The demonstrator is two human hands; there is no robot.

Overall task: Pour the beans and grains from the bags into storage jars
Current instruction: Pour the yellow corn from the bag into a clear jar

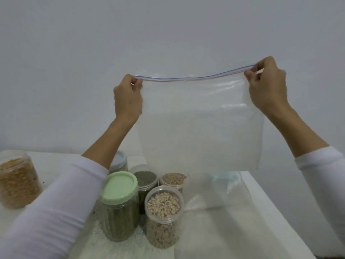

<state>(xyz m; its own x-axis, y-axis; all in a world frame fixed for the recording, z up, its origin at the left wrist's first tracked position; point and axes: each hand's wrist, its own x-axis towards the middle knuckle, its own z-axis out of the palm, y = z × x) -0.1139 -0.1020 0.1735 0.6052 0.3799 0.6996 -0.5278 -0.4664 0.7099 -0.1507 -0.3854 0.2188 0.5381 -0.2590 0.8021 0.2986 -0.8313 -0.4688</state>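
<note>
An empty clear zip bag hangs in the air in front of the wall, its blue and red zip strip stretched along the top. My left hand pinches the strip's left corner and my right hand pinches its right corner. Below stand several jars: one with a green lid holding green grains, an open jar of dark green grains, an open jar of brown grains, and an open jar of pale beans.
A jar of orange grains stands at the left on the white table. A jar with a grey lid sits behind my left arm. More clear bags lie flat on the table at the right.
</note>
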